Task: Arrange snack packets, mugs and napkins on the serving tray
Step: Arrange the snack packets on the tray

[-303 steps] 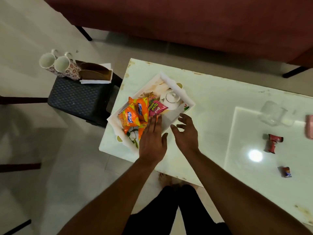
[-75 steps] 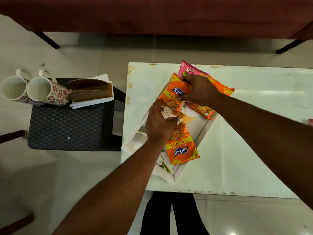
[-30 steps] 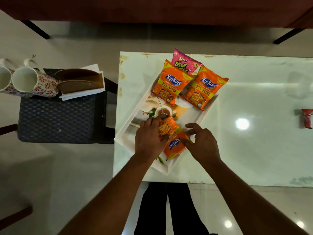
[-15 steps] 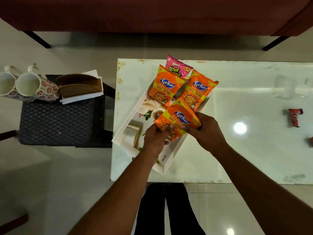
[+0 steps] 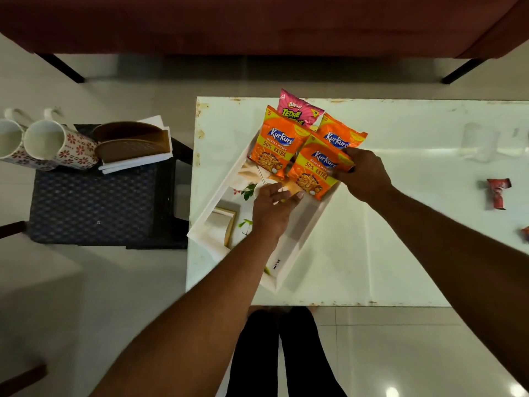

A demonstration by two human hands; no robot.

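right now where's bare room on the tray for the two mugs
The near half of the tray is bare, between the left hand and the near corner. The far end is crowded with overlapping snack packets; the right hand grips one.

packets [image 5: 312,173] in tray's [image 5: 297,247] far end; mugs [image 5: 48,144] on stool [image 5: 91,207] left

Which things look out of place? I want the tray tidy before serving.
The pink packet overhangs the tray's far end. Two crumpled red wrappers litter the table. The mugs lean outward on the stool.
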